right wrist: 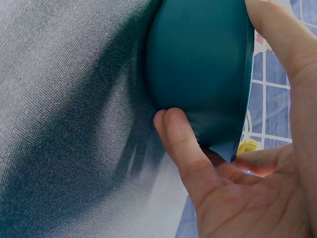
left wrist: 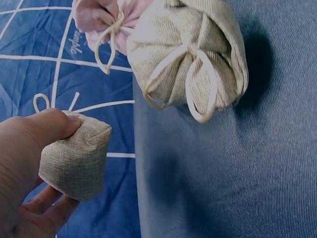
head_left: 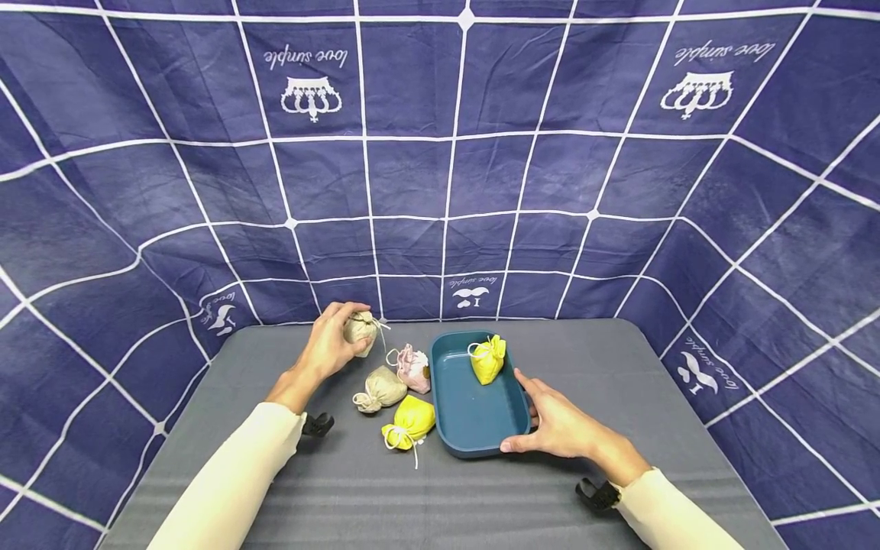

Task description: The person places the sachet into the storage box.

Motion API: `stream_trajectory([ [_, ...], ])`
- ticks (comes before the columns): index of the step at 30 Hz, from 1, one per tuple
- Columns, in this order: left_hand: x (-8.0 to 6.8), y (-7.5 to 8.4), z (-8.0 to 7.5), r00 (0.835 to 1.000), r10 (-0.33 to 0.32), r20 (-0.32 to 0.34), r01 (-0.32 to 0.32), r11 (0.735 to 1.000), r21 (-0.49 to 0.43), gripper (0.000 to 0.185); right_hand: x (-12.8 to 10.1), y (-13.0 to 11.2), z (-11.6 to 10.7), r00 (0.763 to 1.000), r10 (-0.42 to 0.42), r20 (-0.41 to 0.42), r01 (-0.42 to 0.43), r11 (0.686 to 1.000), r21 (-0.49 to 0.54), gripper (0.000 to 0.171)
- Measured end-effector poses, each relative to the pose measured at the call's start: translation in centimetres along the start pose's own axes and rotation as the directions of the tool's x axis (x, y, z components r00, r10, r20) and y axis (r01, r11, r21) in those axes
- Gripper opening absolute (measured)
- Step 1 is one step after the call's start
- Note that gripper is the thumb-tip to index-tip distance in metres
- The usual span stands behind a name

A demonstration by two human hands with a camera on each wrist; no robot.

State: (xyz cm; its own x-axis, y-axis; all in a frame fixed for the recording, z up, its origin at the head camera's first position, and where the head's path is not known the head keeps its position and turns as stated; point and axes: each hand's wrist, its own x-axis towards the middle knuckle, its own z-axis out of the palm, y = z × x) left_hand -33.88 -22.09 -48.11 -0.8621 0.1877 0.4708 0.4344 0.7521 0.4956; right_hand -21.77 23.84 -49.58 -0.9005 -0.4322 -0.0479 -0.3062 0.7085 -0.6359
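Left hand [head_left: 330,347]: you gripped a beige pouch [head_left: 360,333], lifted near the worktop's far edge.
Right hand [head_left: 560,425]: your fingers clasped the tray [head_left: 474,439] rim.
Next: likely carry it over the tray.

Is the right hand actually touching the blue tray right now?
Touching. The right wrist view shows the right hand with its fingers pressed against the blue tray wall and the thumb along its rim.

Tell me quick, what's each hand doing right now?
Left hand: closed around a beige pouch, lifted off the table.
Right hand: gripping the near right corner of the blue tray.
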Motion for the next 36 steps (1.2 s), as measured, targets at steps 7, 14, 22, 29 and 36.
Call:
stream_trajectory([
  [7,0.1,1.1,-0.1,1.000,0.018,-0.025,-0.018,1.000,-0.019,0.061,0.1,0.0,0.0,1.000,0.001,0.001,-0.001,1.000,-0.010,0.139],
  [14,0.6,2.6,-0.2,0.996,0.049,-0.071,-0.052,0.998,-0.044,0.064,0.1,0.2,0.1,1.000,-0.007,-0.004,0.007,1.000,-0.020,0.140],
  [22,0.8,5.3,0.0,0.993,0.070,-0.094,-0.079,0.993,-0.093,0.064,0.1,0.1,-0.1,1.000,-0.007,0.009,0.007,1.000,-0.009,0.139],
  [29,1.0,7.9,0.8,0.993,0.097,-0.071,-0.106,0.985,-0.137,0.064,0.0,0.1,-0.1,1.000,0.005,0.011,-0.005,1.000,-0.001,0.140],
  [36,1.3,10.0,1.8,0.990,0.133,-0.047,-0.139,0.977,-0.161,0.062,0.1,0.3,-0.1,1.000,-0.007,-0.001,0.007,0.999,-0.035,0.141],
])
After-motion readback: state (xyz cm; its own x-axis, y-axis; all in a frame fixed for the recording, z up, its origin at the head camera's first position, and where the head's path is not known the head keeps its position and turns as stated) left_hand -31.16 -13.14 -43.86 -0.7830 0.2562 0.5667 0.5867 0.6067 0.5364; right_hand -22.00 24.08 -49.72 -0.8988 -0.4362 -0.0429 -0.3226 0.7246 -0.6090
